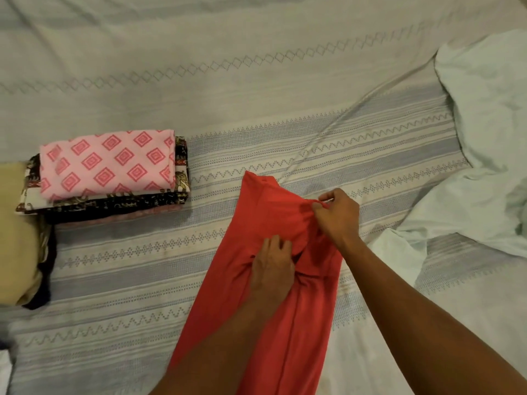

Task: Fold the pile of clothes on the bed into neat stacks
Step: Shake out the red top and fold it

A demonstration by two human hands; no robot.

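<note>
Red garment (273,323) lies mid-bed (128,266), long axis running from the near edge away. Right hand (338,216) pinches its far right edge. Left hand (272,266) sits just nearer, fingers curled into bunched cloth, and the stack (107,166) is well off left.

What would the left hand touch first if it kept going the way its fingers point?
The left hand is on the red garment, so more of that first, then probably the bedsheet.
</note>
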